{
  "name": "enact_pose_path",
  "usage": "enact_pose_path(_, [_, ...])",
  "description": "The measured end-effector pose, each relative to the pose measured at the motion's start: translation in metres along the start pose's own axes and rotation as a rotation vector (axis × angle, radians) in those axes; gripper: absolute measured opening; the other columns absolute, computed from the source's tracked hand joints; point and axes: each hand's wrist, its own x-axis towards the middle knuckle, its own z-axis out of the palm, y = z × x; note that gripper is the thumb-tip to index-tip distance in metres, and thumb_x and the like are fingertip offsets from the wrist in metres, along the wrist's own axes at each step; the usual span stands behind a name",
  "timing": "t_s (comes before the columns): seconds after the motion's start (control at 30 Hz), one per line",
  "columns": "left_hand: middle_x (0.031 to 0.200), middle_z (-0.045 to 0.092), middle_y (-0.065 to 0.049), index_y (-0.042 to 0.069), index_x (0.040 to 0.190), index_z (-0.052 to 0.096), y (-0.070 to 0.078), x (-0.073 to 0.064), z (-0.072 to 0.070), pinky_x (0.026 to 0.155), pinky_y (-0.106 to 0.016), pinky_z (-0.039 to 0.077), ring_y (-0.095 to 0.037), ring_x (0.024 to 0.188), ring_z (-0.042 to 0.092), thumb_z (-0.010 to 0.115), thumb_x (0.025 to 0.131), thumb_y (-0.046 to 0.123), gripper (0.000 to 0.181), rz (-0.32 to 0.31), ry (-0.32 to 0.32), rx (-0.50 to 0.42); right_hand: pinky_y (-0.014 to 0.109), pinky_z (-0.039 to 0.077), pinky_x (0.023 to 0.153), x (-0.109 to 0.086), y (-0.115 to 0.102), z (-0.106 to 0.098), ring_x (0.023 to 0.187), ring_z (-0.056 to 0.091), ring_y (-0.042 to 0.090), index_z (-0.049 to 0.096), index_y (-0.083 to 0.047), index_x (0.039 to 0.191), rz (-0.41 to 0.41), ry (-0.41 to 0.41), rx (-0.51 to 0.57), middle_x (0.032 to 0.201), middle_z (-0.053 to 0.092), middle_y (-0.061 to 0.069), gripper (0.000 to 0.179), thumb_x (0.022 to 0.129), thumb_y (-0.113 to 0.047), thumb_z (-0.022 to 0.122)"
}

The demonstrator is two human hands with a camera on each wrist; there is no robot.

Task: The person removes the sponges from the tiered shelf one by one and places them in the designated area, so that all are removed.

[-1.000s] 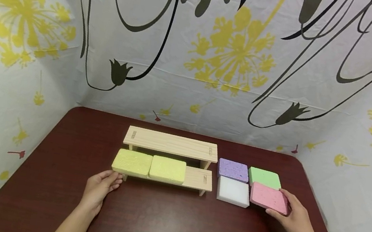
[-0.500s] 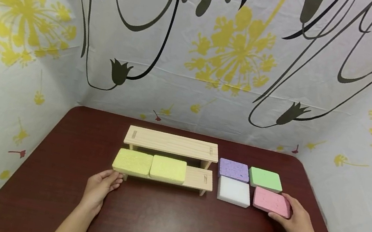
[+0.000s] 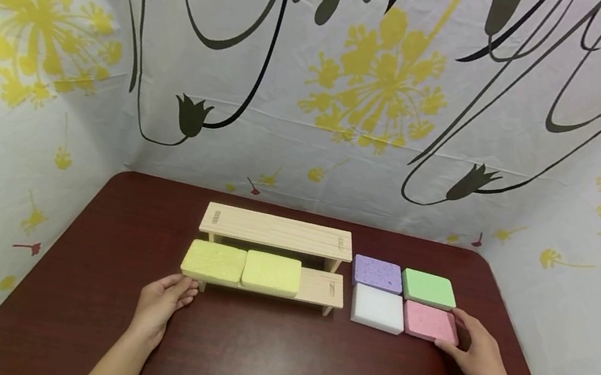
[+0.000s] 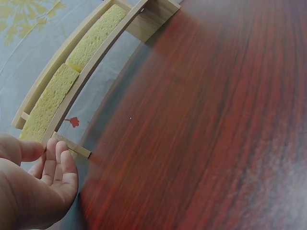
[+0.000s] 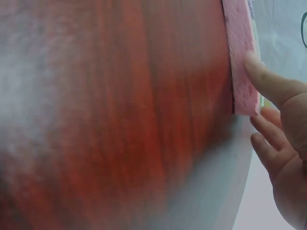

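Observation:
At the right, my right hand (image 3: 478, 356) holds the right end of a pink sponge (image 3: 429, 322), thumb on its front side and a fingertip near its back corner. In the right wrist view the thumb lies against the sponge's pink side (image 5: 240, 62). The sponge lies flat, with a white sponge (image 3: 378, 308) to its left and a green sponge (image 3: 430, 289) behind it. My left hand (image 3: 159, 307) pinches the left front end of a low wooden stand (image 3: 313, 287). Two yellow sponges (image 3: 272, 274) lie side by side on that stand, as the left wrist view also shows.
A second wooden stand (image 3: 277, 232), a little higher, is behind the first with nothing on it. A purple sponge (image 3: 377, 275) lies behind the white one. All are on a dark red-brown table (image 3: 270, 356), with patterned cloth (image 3: 362, 178) around its back and sides.
The pink sponge first shifted right and toward the person, off the green sponge's front edge, then slid left against the white sponge. The left hand has stayed in place.

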Motion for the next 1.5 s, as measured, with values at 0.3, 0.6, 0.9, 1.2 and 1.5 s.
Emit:
enact_pose_path(0.3, [0.101, 0.073, -0.008, -0.017, 0.134, 0.048, 0.0, 0.001, 0.0, 0.082, -0.021, 0.059, -0.008, 0.087, 0.069, 0.055, 0.104, 0.005, 0.038, 0.005, 0.002, -0.009, 0.0, 0.033, 0.08, -0.001, -0.01, 0.005, 0.1, 0.06, 0.039, 0.052, 0.005, 0.138, 0.007, 0.173, 0.039, 0.116, 0.065, 0.025, 0.082, 0.071, -0.016, 0.094])
enact_pose_path(0.6, [0.1, 0.073, -0.008, -0.017, 0.134, 0.049, 0.0, -0.001, 0.0, 0.081, -0.021, 0.059, -0.006, 0.084, 0.068, 0.055, 0.104, 0.005, 0.038, 0.001, 0.006, -0.017, 0.019, 0.037, 0.086, 0.004, -0.046, 0.015, 0.107, 0.058, 0.04, 0.054, 0.005, 0.137, -0.017, 0.232, 0.081, 0.123, 0.062, 0.023, 0.075, 0.074, -0.017, 0.09])
enact_pose_path(0.9, [0.101, 0.073, -0.009, -0.018, 0.133, 0.05, -0.001, 0.0, 0.001, 0.08, -0.02, 0.059, -0.009, 0.086, 0.069, 0.055, 0.104, 0.006, 0.037, 0.008, 0.004, -0.001, 0.007, 0.033, 0.089, 0.009, -0.069, 0.028, 0.106, 0.06, 0.037, 0.054, 0.005, 0.137, -0.045, 0.217, 0.137, 0.122, 0.065, 0.022, 0.073, 0.075, -0.012, 0.089])
enact_pose_path(1.2, [0.101, 0.073, -0.009, -0.017, 0.133, 0.05, 0.0, -0.001, 0.001, 0.08, -0.021, 0.059, -0.008, 0.086, 0.069, 0.055, 0.105, 0.006, 0.037, 0.011, -0.001, -0.004, 0.001, 0.037, 0.09, 0.013, -0.083, 0.026, 0.102, 0.064, 0.025, 0.056, 0.002, 0.137, -0.013, 0.187, 0.203, 0.113, 0.07, 0.017, 0.068, 0.079, -0.011, 0.088])
enact_pose_path(1.5, [0.101, 0.073, -0.009, -0.018, 0.133, 0.049, 0.0, -0.001, 0.0, 0.08, -0.02, 0.058, -0.007, 0.085, 0.068, 0.054, 0.104, 0.005, 0.037, 0.015, -0.001, -0.008, 0.001, 0.04, 0.092, 0.019, -0.103, 0.029, 0.1, 0.065, 0.038, 0.056, 0.006, 0.135, -0.066, 0.169, 0.291, 0.114, 0.069, 0.022, 0.065, 0.079, -0.005, 0.086])
